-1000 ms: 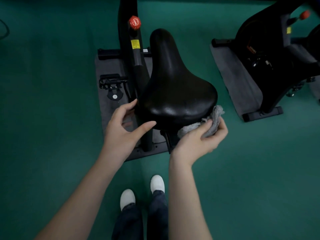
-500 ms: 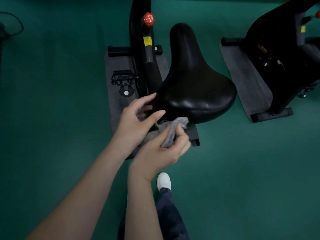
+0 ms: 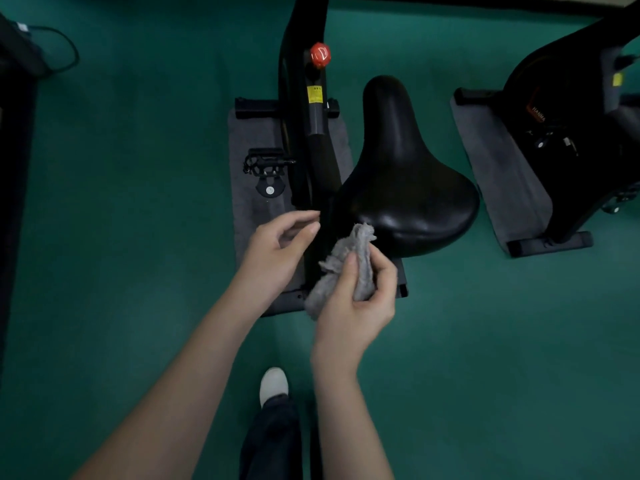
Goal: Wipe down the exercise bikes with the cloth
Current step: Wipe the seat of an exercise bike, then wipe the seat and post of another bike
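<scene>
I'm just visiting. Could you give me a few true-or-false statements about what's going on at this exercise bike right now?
1. The right hand grips the grey cloth. True.
2. The left hand lies flat on top of the saddle. False: it is beside the saddle, fingers loosely curled, holding nothing.
3. The round knob ahead of the saddle is red. True.
4. The mat is blue. False: it is grey, lying on a green floor.
</scene>
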`<act>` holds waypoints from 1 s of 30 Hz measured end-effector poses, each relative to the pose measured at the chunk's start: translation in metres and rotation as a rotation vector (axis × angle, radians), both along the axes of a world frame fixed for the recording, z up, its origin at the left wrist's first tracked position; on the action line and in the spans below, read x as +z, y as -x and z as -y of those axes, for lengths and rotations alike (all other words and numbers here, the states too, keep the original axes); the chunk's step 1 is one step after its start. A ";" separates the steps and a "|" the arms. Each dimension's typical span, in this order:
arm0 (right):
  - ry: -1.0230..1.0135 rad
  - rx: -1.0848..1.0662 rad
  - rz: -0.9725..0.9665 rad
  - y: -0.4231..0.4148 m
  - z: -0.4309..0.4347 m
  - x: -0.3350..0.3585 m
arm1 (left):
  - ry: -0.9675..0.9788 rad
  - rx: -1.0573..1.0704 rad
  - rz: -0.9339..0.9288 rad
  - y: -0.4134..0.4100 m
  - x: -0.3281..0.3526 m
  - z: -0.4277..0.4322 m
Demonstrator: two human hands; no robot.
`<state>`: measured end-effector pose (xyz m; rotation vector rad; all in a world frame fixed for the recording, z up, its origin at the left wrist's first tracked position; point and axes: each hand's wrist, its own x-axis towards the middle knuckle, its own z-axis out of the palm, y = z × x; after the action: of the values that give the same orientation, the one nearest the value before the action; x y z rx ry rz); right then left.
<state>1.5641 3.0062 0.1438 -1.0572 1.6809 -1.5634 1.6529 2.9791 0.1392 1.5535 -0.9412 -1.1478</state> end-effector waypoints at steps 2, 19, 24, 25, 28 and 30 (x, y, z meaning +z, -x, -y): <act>-0.033 0.051 -0.016 0.020 -0.001 0.016 | -0.026 -0.005 0.035 0.000 0.007 -0.008; -0.172 0.199 -0.136 0.247 -0.024 0.133 | -0.135 -0.479 0.746 0.080 0.086 -0.049; -0.160 0.176 -0.132 0.325 -0.025 0.145 | -0.124 -0.620 0.956 0.145 0.101 -0.039; -0.160 0.166 -0.134 0.344 -0.025 0.147 | -0.114 -0.642 0.991 0.163 0.103 -0.035; -0.177 0.130 -0.143 0.405 -0.029 0.150 | -0.071 -0.708 1.077 0.221 0.112 -0.021; -0.184 0.099 -0.154 0.447 -0.033 0.150 | -0.038 -0.738 1.109 0.262 0.116 -0.013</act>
<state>1.1176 3.0395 0.2938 -1.1690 1.8065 -1.2662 1.3909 2.9923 0.2555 1.9354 -2.3719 -0.6647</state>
